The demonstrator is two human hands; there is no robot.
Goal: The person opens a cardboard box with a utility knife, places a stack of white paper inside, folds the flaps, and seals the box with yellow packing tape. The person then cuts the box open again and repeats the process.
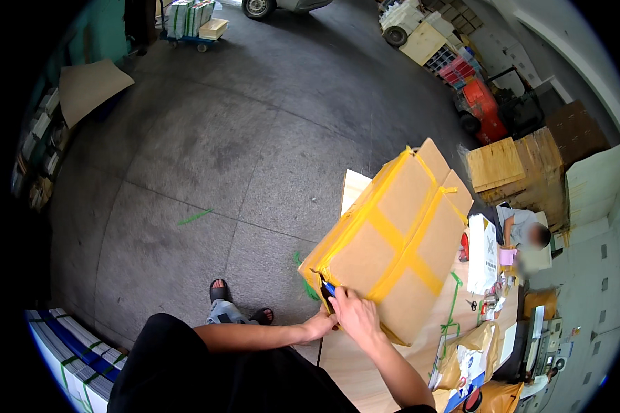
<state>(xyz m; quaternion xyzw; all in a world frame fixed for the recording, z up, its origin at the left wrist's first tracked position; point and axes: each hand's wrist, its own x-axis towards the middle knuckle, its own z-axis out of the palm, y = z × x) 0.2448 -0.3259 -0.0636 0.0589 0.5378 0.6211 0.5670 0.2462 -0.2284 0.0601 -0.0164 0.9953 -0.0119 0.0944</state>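
A large cardboard box [386,255] bound with yellow tape rests tilted on the light wood table. My right hand [356,315] is closed around a blue box cutter [329,288], held against the box's near left corner. Its blade cannot be made out. At that corner the cardboard gapes, showing a dark slit beside the cutter. Just below and left of my right hand, my left hand [318,325] grips the lower edge of the box, its fingertips partly hidden.
On the table [351,368] lie green strapping, scissors [472,304], a white package [482,255] and brown paper wrapping. A seated person [527,227] is at the far right side. Bundled stacks [76,358] stand lower left. A red forklift [482,110] is parked behind.
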